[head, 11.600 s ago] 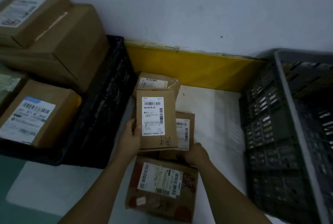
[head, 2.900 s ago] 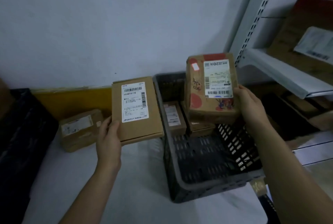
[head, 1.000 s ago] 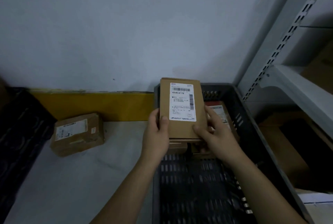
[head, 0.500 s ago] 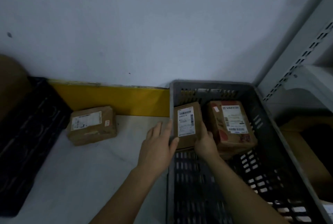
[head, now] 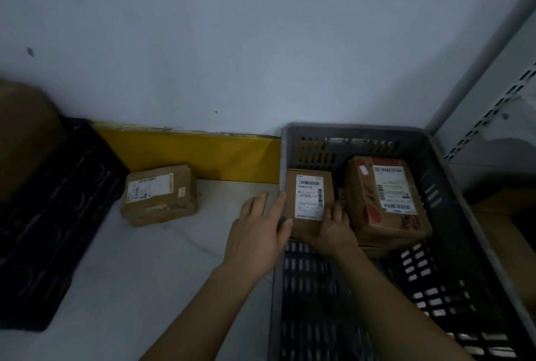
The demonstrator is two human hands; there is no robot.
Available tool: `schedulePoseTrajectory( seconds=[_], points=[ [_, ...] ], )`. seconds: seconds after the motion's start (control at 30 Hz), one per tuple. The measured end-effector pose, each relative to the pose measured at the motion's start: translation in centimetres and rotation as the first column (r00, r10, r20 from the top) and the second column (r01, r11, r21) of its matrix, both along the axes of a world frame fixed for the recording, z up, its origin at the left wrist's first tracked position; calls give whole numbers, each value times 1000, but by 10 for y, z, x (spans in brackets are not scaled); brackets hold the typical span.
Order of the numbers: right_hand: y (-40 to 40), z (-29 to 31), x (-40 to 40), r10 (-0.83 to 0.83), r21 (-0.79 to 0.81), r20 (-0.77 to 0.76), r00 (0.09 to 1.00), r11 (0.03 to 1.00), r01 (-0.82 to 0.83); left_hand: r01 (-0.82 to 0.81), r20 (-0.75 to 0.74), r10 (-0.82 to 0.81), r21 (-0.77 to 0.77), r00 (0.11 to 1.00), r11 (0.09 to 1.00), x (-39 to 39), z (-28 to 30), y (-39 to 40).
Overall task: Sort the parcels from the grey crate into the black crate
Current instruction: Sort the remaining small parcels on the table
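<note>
The grey crate (head: pixel 452 195) stands at the right against the wall. Inside it, at the far left corner, lies a flat brown parcel (head: pixel 307 180) with a white label; my right hand (head: pixel 330 230) grips its near right edge. A larger brown parcel (head: pixel 374 215) with red marks lies beside it to the right. My left hand (head: pixel 258 233) hovers with straight fingers outside the crate's left wall, fingertips at the rim. The black crate (head: pixel 49 215) is at the left edge. A wrapped brown parcel (head: pixel 159 195) lies on the white surface between the crates.
A large brown carton (head: pixel 20 134) sits in the black crate at far left. A yellow strip (head: pixel 203 154) runs along the wall base. A perforated metal shelf upright (head: pixel 493 116) rises at the right, with brown boxes (head: pixel 504 233) low behind the grey crate.
Both hands carried two parcels from the floor to the grey crate and set them inside. Since half a second ago, my left hand stays off the flat parcel; the view shifted slightly.
</note>
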State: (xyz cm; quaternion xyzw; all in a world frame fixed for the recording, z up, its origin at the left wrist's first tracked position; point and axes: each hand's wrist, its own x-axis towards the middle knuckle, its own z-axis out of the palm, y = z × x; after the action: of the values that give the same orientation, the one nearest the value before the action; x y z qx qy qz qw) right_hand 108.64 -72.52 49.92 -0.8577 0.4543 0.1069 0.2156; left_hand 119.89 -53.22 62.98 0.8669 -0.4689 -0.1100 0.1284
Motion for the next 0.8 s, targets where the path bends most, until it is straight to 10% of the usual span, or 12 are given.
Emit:
schedulePoseTrajectory(
  seconds=[0.8],
  points=[
    [184,147,88,190,-535,272,943,844,-16,-192,125,182,73,975,979,150,-28,210]
  ],
)
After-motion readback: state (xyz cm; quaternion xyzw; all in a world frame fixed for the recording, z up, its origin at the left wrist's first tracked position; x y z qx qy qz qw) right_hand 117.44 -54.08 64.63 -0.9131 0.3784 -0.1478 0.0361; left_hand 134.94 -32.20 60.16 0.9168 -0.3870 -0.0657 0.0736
